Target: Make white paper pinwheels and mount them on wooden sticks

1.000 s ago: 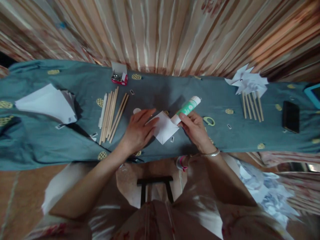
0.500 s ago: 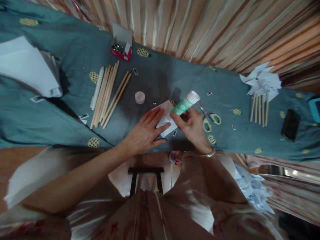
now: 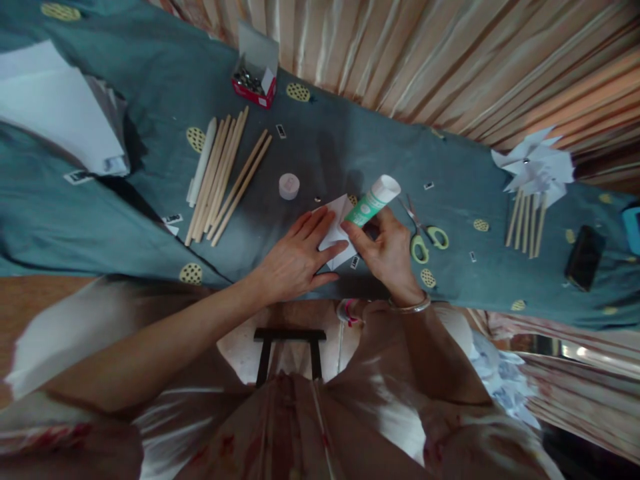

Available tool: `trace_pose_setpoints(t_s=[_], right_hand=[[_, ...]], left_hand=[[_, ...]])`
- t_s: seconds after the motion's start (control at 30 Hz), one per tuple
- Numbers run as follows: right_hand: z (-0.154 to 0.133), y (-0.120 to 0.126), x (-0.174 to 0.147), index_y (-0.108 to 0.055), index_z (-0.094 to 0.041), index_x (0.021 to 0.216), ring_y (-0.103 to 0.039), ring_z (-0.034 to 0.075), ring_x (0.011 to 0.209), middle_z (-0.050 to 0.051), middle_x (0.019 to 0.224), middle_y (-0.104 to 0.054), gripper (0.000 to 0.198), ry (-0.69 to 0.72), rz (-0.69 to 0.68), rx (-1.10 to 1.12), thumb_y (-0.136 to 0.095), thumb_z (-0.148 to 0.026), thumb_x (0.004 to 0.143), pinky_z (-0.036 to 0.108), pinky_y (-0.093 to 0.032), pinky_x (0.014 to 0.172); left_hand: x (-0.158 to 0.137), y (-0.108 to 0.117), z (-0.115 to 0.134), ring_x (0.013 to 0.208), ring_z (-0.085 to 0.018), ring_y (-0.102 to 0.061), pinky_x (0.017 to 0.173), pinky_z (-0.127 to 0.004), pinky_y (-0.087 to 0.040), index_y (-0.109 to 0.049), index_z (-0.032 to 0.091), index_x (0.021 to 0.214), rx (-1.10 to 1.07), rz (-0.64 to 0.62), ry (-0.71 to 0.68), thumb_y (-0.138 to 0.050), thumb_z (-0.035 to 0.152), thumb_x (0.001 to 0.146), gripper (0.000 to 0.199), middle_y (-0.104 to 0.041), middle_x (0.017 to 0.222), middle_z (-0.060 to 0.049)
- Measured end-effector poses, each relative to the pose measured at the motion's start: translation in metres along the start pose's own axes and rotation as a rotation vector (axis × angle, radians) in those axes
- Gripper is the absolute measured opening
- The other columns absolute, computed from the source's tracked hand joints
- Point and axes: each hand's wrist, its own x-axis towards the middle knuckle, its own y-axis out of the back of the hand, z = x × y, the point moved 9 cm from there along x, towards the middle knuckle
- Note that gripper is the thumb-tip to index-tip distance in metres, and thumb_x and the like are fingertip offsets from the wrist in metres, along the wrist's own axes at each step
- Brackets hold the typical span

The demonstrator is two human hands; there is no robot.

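Note:
My left hand (image 3: 301, 255) lies flat with its fingers spread, pressing a small folded white paper (image 3: 338, 227) onto the table cloth. In my right hand (image 3: 389, 252) is a green and white glue stick (image 3: 371, 202), tilted with its lower end down at the paper. My fingers are wrapped round its barrel; its tip is hidden behind my thumb. A round white cap (image 3: 289, 187) stands left of the paper, and a small metal pin (image 3: 317, 199) lies near the paper's upper edge. Scissors (image 3: 423, 235) with light green handles rest just right of my right hand.
Wooden sticks (image 3: 220, 177) and a white rolled tube (image 3: 203, 160) lie at left, near a red box of metal pins (image 3: 254, 83). A paper stack (image 3: 65, 110) is far left. Paper pinwheels (image 3: 537, 163) and a black phone (image 3: 585, 258) are at right.
The camera view has shifted slightly. The glue stick stands a little more upright over the paper. My left hand keeps pressing the paper in about the same place.

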Motion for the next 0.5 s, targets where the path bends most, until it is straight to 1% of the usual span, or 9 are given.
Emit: trace_pose_setpoints(t_s=[0.17, 0.33, 0.5], right_hand=[[-0.003, -0.001, 0.000, -0.060, -0.024, 0.093, -0.065, 0.021, 0.068, 0.002, 0.077, -0.070, 0.039, 0.000, 0.019, 0.001, -0.061, -0.062, 0.089, 0.034, -0.051, 0.064], [-0.011, -0.004, 0.003, -0.059, -0.026, 0.090, -0.062, 0.020, 0.064, 0.001, 0.074, -0.068, 0.033, 0.023, 0.012, -0.002, -0.064, -0.058, 0.089, 0.034, -0.051, 0.062], [-0.017, -0.003, 0.003, -0.059, -0.025, 0.088, -0.061, 0.019, 0.063, 0.001, 0.074, -0.067, 0.034, 0.028, -0.007, -0.023, -0.063, -0.059, 0.089, 0.033, -0.052, 0.064]], left_hand=[[0.000, 0.000, -0.001, 0.150, -0.041, -0.032, 0.117, -0.063, -0.034, -0.056, 0.019, 0.140, -0.029, -0.005, 0.018, -0.067, 0.051, 0.091, 0.060, -0.039, 0.160, -0.021], [0.000, -0.001, -0.002, 0.151, -0.042, -0.031, 0.118, -0.064, -0.033, -0.056, 0.021, 0.140, -0.050, -0.006, 0.024, -0.070, 0.050, 0.089, 0.061, -0.037, 0.162, -0.021], [0.000, -0.001, -0.002, 0.152, -0.042, -0.029, 0.118, -0.065, -0.032, -0.054, 0.022, 0.142, -0.060, -0.001, 0.020, -0.068, 0.050, 0.091, 0.060, -0.036, 0.163, -0.019]])
